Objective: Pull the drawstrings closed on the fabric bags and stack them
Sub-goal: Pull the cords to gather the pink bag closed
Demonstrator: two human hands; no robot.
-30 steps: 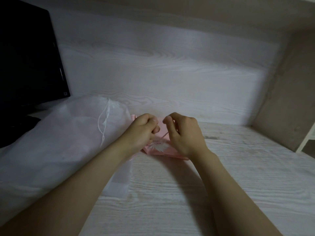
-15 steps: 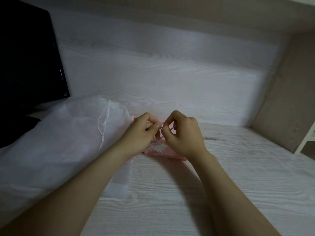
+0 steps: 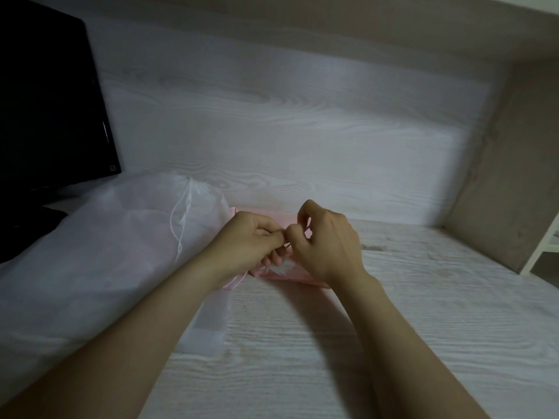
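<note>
A small pink fabric bag [image 3: 287, 272] lies on the pale wood-grain desk [image 3: 393, 328], mostly hidden under my hands. My left hand [image 3: 248, 240] and my right hand [image 3: 326, 246] meet fingertip to fingertip above it, both with curled fingers pinching its thin drawstring at the bag's mouth. To the left lies a large white sheer drawstring bag [image 3: 90, 252], its white cord [image 3: 181, 228] hanging loose down its gathered top.
A black monitor [image 3: 45, 101] stands at the back left, behind the white bag. A wood-grain back wall and a beige side panel [image 3: 499, 176] at the right close in the desk. A white shelf edge [image 3: 544, 246] shows at far right.
My two hands have drawn together from a small gap until their fingertips touch over the pink bag. The white bag has not moved.
</note>
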